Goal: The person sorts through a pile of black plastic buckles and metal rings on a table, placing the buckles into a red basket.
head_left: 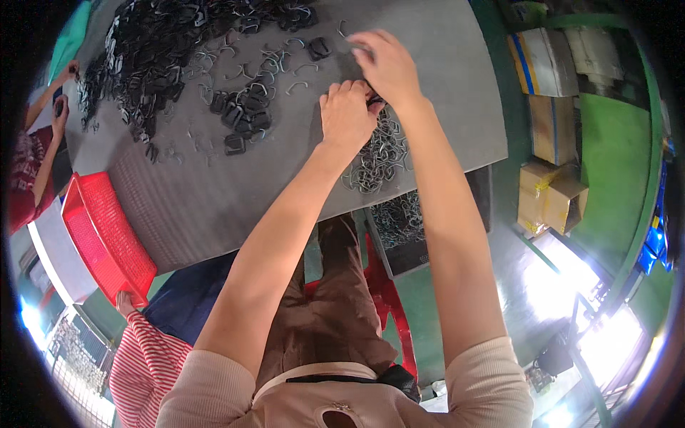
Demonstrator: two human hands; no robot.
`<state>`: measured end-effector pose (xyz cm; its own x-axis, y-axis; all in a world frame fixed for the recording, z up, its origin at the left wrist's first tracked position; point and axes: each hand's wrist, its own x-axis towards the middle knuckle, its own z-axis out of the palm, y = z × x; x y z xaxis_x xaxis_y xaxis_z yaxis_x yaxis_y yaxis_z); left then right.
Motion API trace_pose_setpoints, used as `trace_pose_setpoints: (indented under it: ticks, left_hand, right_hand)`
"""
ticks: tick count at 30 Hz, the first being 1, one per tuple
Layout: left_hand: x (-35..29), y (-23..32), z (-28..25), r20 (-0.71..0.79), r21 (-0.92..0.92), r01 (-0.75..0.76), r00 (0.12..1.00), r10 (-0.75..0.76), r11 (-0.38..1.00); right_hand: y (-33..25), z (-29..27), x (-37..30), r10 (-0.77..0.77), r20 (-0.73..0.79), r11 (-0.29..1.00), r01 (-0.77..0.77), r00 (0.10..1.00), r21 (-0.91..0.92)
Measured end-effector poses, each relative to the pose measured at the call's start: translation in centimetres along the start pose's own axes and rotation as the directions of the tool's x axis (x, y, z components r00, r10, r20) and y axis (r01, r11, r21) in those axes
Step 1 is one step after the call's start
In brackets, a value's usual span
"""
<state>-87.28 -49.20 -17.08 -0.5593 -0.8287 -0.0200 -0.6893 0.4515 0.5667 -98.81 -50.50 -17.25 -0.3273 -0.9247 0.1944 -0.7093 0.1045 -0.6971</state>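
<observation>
Pinching a mostly hidden dark piece [374, 100], the left hand [347, 114] sits just beyond the hook pile [378, 160]; the right hand [391, 70], fingers parted, is nearer a lone hook [342, 28] pointing roughly toward that pile.

We cannot identify the dark piece [374, 100], mostly hidden by the left hand [348, 114]. The right hand [389, 68] blurs toward its fingertips. The top edge crops the heap of black buckles [153, 57] for us, and a co-worker's held item [58, 108] (dark, at least) is too small to tell.
</observation>
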Motion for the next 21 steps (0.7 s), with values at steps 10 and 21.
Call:
trace_pose_setpoints:
  ticks: [10,21]
  left_hand:
    - [-0.4,-5.9,-6.5,0.270,-0.499,0.237,0.957,-0.110,0.834]
    - [-2.4,-11.1,-7.5,-0.150,-0.543,0.188,0.937,-0.315,0.819]
  right_hand:
    - [-1.2,2.4,4.8,0.052,0.423,0.987,0.019,0.905,-0.162]
    - [-4.3,1.9,2.9,0.340,0.581,0.413,-0.672,0.740,0.614]
